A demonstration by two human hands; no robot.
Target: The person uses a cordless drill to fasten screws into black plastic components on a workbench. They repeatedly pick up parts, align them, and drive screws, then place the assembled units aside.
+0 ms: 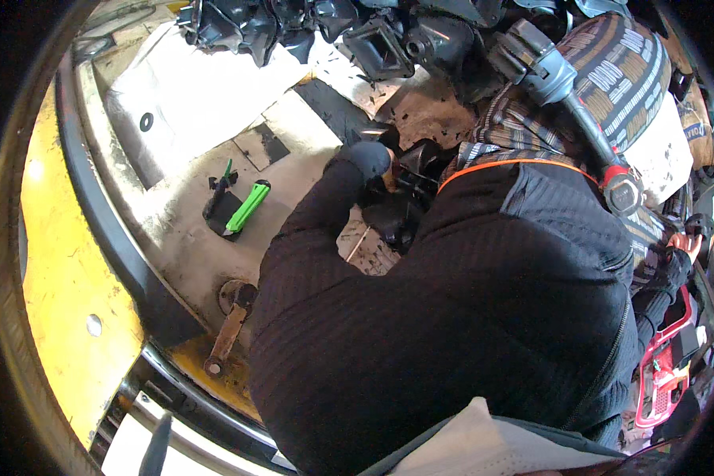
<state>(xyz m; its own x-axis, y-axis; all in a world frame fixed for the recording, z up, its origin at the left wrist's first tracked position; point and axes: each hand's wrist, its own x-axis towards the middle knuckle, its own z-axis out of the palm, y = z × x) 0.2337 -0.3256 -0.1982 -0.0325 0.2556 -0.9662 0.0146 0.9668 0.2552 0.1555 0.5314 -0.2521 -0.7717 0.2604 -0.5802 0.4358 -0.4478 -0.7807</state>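
The left hand (370, 156), in a dark glove, reaches from the black ribbed sleeve (309, 238) toward twelve o'clock and rests against a black plastic part (404, 194) at the middle of the view; whether its fingers are closed on that part I cannot tell, since the part and the sleeve hide them. The right hand is not visible, covered by the black jacket (484, 317) that fills the lower right. A heap of dark moulded parts (333, 28) lies at twelve o'clock. On the worn white bench (182, 238), at nine o'clock of the hand, lie a bright green tool (247, 208) and, just beside it, a small black piece (216, 194). A rusty hammer (228, 329) lies at seven o'clock
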